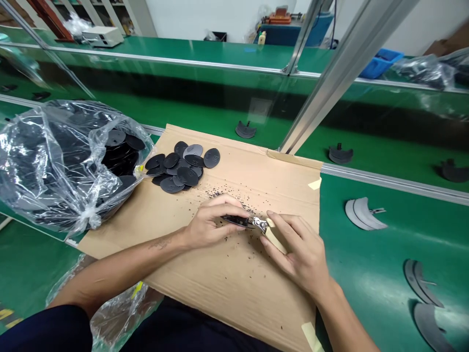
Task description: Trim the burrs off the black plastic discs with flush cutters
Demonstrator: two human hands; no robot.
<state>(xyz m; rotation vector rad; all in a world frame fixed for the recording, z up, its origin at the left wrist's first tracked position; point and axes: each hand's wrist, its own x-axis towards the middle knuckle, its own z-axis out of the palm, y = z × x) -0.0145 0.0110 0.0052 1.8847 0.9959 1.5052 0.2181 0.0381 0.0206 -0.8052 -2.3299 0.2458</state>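
Observation:
My left hand (210, 222) is closed around a small black part (236, 220) at the middle of a cardboard sheet (227, 283). My right hand (298, 249) grips a cutter with metal jaws (259, 224) and pale handles; the jaws touch the end of the black part. Tiny black trimmings (234, 195) lie scattered on the cardboard around both hands. A pile of several black oval discs (181, 166) lies beyond my left hand, at the sheet's far left corner.
A clear plastic bag (62, 161) full of black discs sits at the left. Grey curved parts (362, 213) lie on the green bench at the right, more black parts (340, 154) on the belt beyond an aluminium rail (395, 182). Another plastic bag (110, 313) lies near my lap.

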